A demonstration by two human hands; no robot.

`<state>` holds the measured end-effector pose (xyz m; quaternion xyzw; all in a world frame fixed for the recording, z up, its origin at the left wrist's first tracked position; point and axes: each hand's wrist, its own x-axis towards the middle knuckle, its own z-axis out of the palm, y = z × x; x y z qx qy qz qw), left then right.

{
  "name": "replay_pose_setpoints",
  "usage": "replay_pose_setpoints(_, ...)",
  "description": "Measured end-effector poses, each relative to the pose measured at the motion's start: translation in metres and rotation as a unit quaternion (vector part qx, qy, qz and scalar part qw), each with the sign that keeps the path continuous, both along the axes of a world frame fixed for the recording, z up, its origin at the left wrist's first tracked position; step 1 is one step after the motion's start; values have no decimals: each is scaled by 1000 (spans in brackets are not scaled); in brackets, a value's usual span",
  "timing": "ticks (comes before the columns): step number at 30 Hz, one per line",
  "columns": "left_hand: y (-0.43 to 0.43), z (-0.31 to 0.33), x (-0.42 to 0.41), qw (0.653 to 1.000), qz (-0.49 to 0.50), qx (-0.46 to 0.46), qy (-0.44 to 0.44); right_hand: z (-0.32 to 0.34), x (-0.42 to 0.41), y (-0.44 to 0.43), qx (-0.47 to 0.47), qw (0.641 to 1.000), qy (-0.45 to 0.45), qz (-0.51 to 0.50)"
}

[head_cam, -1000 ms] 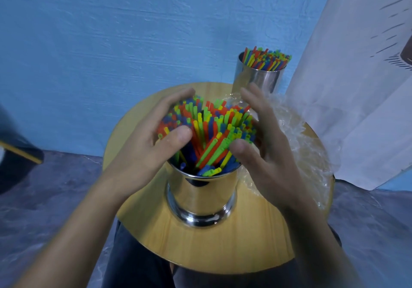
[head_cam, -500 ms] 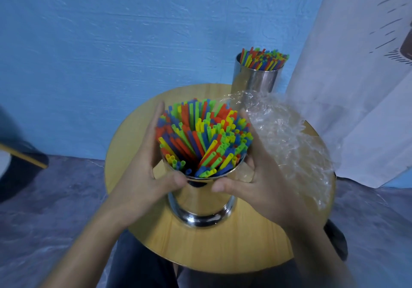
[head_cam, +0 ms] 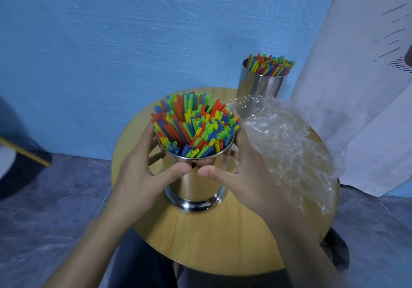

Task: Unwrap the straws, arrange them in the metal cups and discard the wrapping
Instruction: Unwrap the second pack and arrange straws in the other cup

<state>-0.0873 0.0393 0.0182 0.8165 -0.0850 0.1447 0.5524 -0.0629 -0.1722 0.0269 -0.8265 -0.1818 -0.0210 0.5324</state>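
A shiny metal cup point(head_cam: 196, 189) stands in the middle of the round wooden table point(head_cam: 214, 243), packed with upright coloured straws point(head_cam: 194, 127). My left hand point(head_cam: 142, 176) wraps the cup's left side and my right hand point(head_cam: 243, 176) its right side, thumbs nearly touching at the front below the rim. A second metal cup point(head_cam: 258, 87), also full of straws point(head_cam: 270, 63), stands at the table's far edge. The crumpled clear plastic wrapping point(head_cam: 287, 149) lies on the table just right of my right hand.
A textured blue wall rises behind the table. A white cloth point(head_cam: 356, 87) hangs at the right, close to the far cup and the wrapping. A dark object with a yellow stripe point(head_cam: 22, 154) sits at the left on the grey floor.
My hands have slid down from the straw tips to the sides of the near cup and now clasp it. The straws stand more upright and spread.
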Motion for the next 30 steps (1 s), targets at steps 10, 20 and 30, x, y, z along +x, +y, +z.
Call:
replay_pose_setpoints(10,5,-4,19,1000,9,-26,-6,-3,20,12,16,1000,5,-8)
replay_pose_setpoints(20,11,15,22,1000,-1,11,6,-5,17,4,34,999,-3,-12)
replay_pose_setpoints(30,9,15,46,999,6,43,-8,-3,46,8,0,1000,17,-12)
